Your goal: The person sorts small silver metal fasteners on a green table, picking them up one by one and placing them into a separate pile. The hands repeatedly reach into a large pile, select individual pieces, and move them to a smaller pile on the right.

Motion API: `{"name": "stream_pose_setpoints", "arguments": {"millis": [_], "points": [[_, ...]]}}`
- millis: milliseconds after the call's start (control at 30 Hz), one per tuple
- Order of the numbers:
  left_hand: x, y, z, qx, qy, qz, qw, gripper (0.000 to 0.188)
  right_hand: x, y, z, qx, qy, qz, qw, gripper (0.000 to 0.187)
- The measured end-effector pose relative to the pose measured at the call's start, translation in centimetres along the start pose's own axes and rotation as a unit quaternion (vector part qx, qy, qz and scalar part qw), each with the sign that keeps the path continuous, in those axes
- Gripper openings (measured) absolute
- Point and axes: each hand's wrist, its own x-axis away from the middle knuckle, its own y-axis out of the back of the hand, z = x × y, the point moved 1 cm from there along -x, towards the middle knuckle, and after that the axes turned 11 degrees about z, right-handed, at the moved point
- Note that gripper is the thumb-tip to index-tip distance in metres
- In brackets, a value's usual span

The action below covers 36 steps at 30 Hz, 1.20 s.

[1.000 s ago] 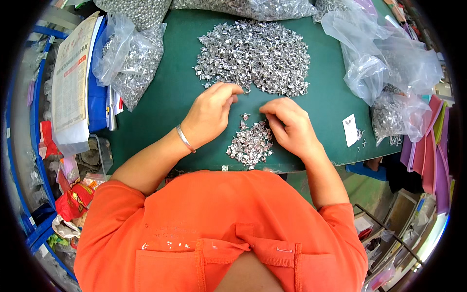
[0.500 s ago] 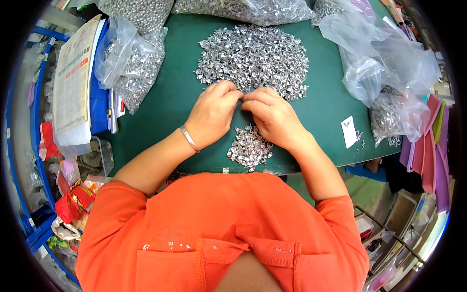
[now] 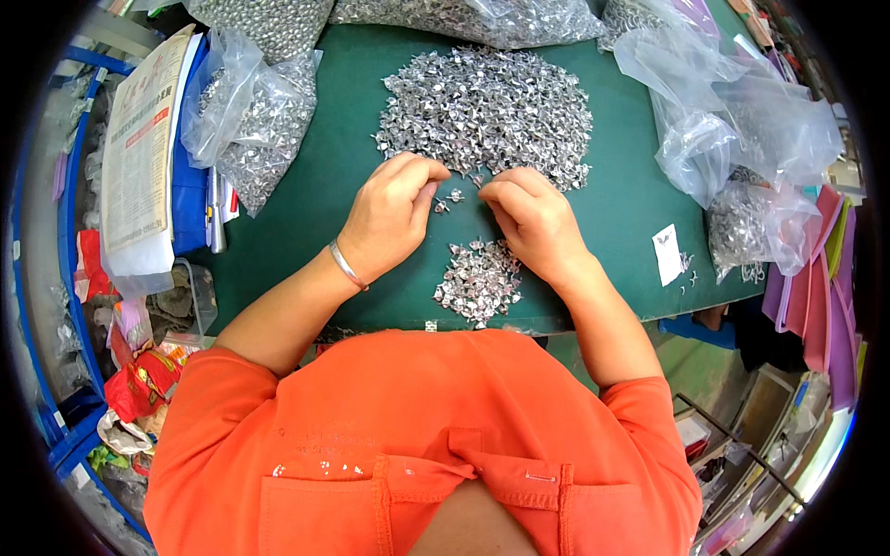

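Note:
A large heap of small silvery metal pieces [image 3: 487, 107] is spread on the green tabletop [image 3: 348, 111]. At its near left edge is my left hand [image 3: 387, 211], thumb and fingers drawn together; anything between them is too small to see. My right hand [image 3: 540, 227] is curled in a pinch at the near right edge of the heap, its fingertips hiding whatever they hold. A few loose metal pieces [image 3: 454, 195] lie in the gap between the hands. Closer to my body sits a smaller pile of similar pieces [image 3: 477, 283], just beside my right wrist.
Clear bags of metal parts [image 3: 269, 139] stand at the left, with another long bag [image 3: 473, 20] along the back. At the right are a part-filled plastic bag [image 3: 742, 222] and a small white card [image 3: 666, 255]. A newspaper [image 3: 139, 153] leans by blue racks.
My hands have parted, the left moving left and the right slightly right. A few loose metal pieces now show between them.

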Motion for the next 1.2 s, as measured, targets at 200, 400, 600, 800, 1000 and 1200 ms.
{"name": "stream_pose_setpoints", "arguments": {"millis": [200,400,600,800,1000,1200], "points": [[-0.1,-0.2,0.1,-0.017,-0.021,0.020,0.999,0.011,0.8,0.8,-0.5,-0.045,-0.052,-0.018,0.997,0.012],[-0.6,-1.2,-0.2,-0.108,-0.052,0.058,0.991,0.013,1.4,2.4,-0.6,-0.028,-0.097,-0.063,0.993,0.014],[-0.6,-1.9,-0.8,-0.089,-0.099,0.066,0.989,0.013,0.4,0.1,-0.3,0.018,-0.004,-0.057,0.998,0.019],[-0.1,-0.3,0.1,-0.047,-0.064,0.000,0.997,0.011,1.6,0.7,-0.3,-0.009,-0.004,0.004,1.000,0.016],[-0.5,-0.9,-0.4,-0.078,-0.092,0.036,0.992,0.016,2.3,1.0,-0.6,-0.073,-0.029,-0.031,0.996,0.015],[0.2,-2.6,-0.6,-0.119,-0.123,0.104,0.980,0.018,2.7,0.8,-0.6,-0.036,-0.009,0.013,0.999,0.019]]}}
